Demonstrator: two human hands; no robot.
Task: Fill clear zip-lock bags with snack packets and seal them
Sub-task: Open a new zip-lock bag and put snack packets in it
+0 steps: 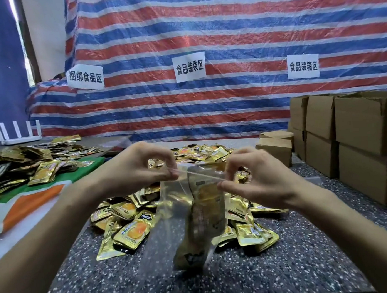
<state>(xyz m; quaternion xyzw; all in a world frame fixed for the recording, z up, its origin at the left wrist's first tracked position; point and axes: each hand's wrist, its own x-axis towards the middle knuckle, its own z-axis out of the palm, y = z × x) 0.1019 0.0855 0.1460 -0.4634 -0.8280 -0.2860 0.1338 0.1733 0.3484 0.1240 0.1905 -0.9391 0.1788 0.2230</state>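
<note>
Zip-lock bag (pixel 169 206): clear plastic, upright, zip edge uppermost and drawn taut, pinched at 1 end by the left hand (pixel 139 167) and at the other by the right hand (pixel 258 178); its lower end hangs at the speckled tabletop (pixel 286 265).
Bagged packets (pixel 205 213): gold foil, standing on end inside; count unclear.
Loose snack packets (pixel 130 234): gold foil with orange fruit print, heaped on the tabletop behind and on both sides of the bag.

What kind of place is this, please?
Probably a small food-packing workshop: paper zone signs on a striped tarp, heaps of gold snack packets on the speckled table, stacked cardboard boxes at right.
</note>
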